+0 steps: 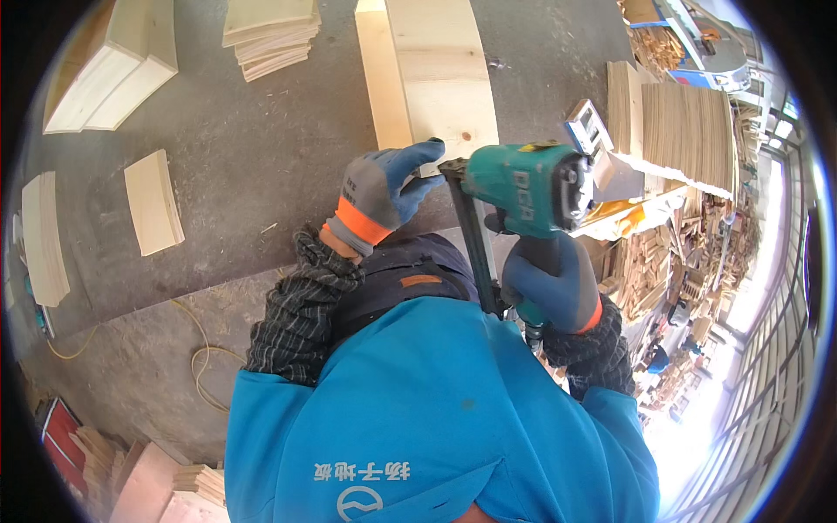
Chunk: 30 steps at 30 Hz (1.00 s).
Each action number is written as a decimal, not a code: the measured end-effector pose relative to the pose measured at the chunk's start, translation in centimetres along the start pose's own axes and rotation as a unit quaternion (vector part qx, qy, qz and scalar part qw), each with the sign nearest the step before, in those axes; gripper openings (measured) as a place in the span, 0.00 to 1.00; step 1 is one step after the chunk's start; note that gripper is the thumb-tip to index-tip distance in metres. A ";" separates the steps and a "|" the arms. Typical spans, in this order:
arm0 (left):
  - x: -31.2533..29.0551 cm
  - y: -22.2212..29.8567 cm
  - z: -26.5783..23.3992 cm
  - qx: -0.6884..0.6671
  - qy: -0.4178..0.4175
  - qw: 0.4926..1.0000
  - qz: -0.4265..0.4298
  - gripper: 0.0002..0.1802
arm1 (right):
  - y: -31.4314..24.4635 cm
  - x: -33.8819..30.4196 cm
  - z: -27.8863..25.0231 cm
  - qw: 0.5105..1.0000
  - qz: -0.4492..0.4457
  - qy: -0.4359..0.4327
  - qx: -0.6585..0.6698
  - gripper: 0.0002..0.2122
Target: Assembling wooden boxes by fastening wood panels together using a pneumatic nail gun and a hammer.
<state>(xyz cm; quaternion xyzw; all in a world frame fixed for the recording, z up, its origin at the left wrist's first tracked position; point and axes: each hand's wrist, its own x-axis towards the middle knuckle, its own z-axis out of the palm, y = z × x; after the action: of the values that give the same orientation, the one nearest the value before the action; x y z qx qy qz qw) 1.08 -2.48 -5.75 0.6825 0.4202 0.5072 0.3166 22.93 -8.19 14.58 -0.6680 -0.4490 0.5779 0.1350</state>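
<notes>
Gripping the green-and-black, hard-cased nail gun (516, 187) by its handle (530, 312), right of the frame's centre, is the gloved right hand (554, 277); the left hand (384, 193) is half open, apparently empty. The tool is probably heavy, rigid, best held there.

Txt on my teal nailer (534, 190): short row of pale caps down side of body, turned sideways in view. Yellow sticker (542, 146) on its top edge w/ dark marks, too sm. to read. Blue jacket (392, 383) I wear: row of white Chinese chars (362, 472) on chest, upside down in view, plus round white logo (359, 503) nearby, at lower pic edge. My L glove (373, 187): sm. dark print on back, blurry, can't make out.
</notes>
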 end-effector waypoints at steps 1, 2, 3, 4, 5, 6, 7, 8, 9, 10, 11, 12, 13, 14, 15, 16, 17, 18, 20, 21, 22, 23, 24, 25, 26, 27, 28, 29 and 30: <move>0.0 0.1 0.1 0.004 -0.021 1.000 -0.006 0.23 | 0.0 -0.2 -0.2 1.000 0.003 0.012 0.002 0.10; 0.0 0.1 0.2 0.005 -0.012 1.000 -0.010 0.22 | -0.1 -0.5 -0.4 1.000 0.016 0.019 0.015 0.10; 0.0 0.1 0.3 0.003 0.017 1.000 -0.003 0.21 | -0.1 -0.6 -0.6 0.999 0.030 0.010 0.033 0.10; 0.1 0.1 0.4 0.004 -0.004 1.000 -0.010 0.21 | -0.1 -0.7 -0.8 0.999 0.027 0.029 0.029 0.10; 0.1 0.1 0.4 0.007 -0.002 1.000 -0.007 0.20 | -0.1 -0.6 -0.9 0.999 0.032 0.033 0.014 0.10; 0.1 0.1 0.4 0.008 0.021 1.000 0.001 0.19 | 0.0 -0.5 -1.0 0.999 0.031 0.019 0.011 0.11; 0.1 0.1 0.4 0.011 0.000 1.000 -0.004 0.19 | 0.0 -0.4 -1.0 0.999 0.038 0.036 -0.001 0.11; 0.1 0.1 0.4 0.011 -0.003 1.000 -0.012 0.19 | 0.1 -0.3 -1.0 0.999 0.034 0.038 0.015 0.11; 0.1 0.1 0.4 0.010 0.014 1.000 -0.014 0.19 | 0.1 -0.2 -1.0 0.999 0.028 0.021 0.039 0.12; 0.1 0.2 0.4 0.011 -0.007 1.000 -0.020 0.19 | 0.1 -0.1 -1.1 0.998 0.031 0.041 0.030 0.12; 0.0 0.2 0.4 0.014 -0.007 1.000 -0.021 0.19 | 0.1 0.0 -1.1 0.998 0.034 0.033 0.031 0.12; 0.1 0.2 0.4 0.016 0.014 1.000 -0.018 0.19 | 0.1 0.0 -1.2 0.999 0.028 0.010 0.042 0.13; 0.1 0.2 0.4 0.017 -0.007 1.000 -0.022 0.19 | 0.2 0.1 -1.2 0.998 0.036 0.027 0.031 0.13; 0.1 0.2 0.5 0.012 -0.003 1.000 -0.022 0.19 | 0.2 0.1 -1.1 0.999 0.028 0.021 0.037 0.13; 0.1 0.2 0.5 0.007 0.018 1.000 -0.019 0.19 | 0.2 0.1 -1.2 0.999 0.019 -0.004 0.050 0.13; 0.1 0.2 0.5 0.007 0.000 1.000 -0.023 0.19 | 0.3 0.1 -1.2 0.999 0.020 0.015 0.044 0.13; 0.1 0.1 0.5 0.009 -0.001 1.000 -0.022 0.19 | 0.3 0.1 -1.2 0.999 0.029 0.012 0.044 0.13; 0.1 0.1 0.5 0.011 0.018 1.000 -0.015 0.19 | 0.4 0.1 -1.3 0.998 0.028 -0.011 0.057 0.13; 0.1 0.1 0.5 0.009 -0.001 1.000 -0.022 0.19 | 0.6 0.2 -1.3 0.998 0.041 0.009 0.044 0.13; 0.1 0.1 0.5 0.006 0.019 1.000 -0.018 0.19 | 0.7 0.3 -1.3 0.998 0.037 -0.010 0.051 0.12; 0.1 0.1 0.5 0.007 -0.002 1.000 -0.024 0.19 | 0.7 0.3 -1.4 0.998 0.042 0.009 0.043 0.12; 0.1 0.1 0.5 0.004 0.004 1.000 -0.023 0.19 | 0.7 0.5 -1.4 0.999 0.034 0.008 0.022 0.12; 0.1 0.2 0.6 -0.001 0.026 1.000 -0.017 0.19 | 0.7 0.4 -1.5 1.000 0.030 -0.001 0.000 0.12; 0.1 0.2 0.5 0.000 0.009 1.000 -0.022 0.19 | 0.7 0.4 -1.6 1.000 0.026 0.009 0.001 0.12; 0.1 0.2 0.5 0.003 0.003 1.000 -0.022 0.19 | 0.6 0.2 -1.7 0.999 0.026 0.011 0.023 0.12; 0.1 0.2 0.4 0.002 0.019 1.000 -0.018 0.19 | 0.5 0.0 -1.7 0.998 0.011 -0.012 0.059 0.12; 0.1 0.2 0.4 0.006 -0.002 1.000 -0.023 0.19 | 0.5 -0.1 -1.8 0.999 0.025 0.013 0.044 0.12; 0.1 0.2 0.4 0.006 0.000 1.000 -0.022 0.19 | 0.4 -0.3 -1.9 0.999 0.019 0.031 0.029 0.11; 0.1 0.2 0.4 0.001 0.022 1.000 -0.014 0.19 | 0.4 -0.4 -2.0 0.999 0.012 0.035 0.022 0.11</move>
<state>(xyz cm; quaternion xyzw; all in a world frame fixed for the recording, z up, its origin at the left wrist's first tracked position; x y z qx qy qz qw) 1.53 -2.50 -5.65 0.6655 0.4375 0.5169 0.3137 24.95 -8.04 15.15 -0.6901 -0.4229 0.5654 0.1588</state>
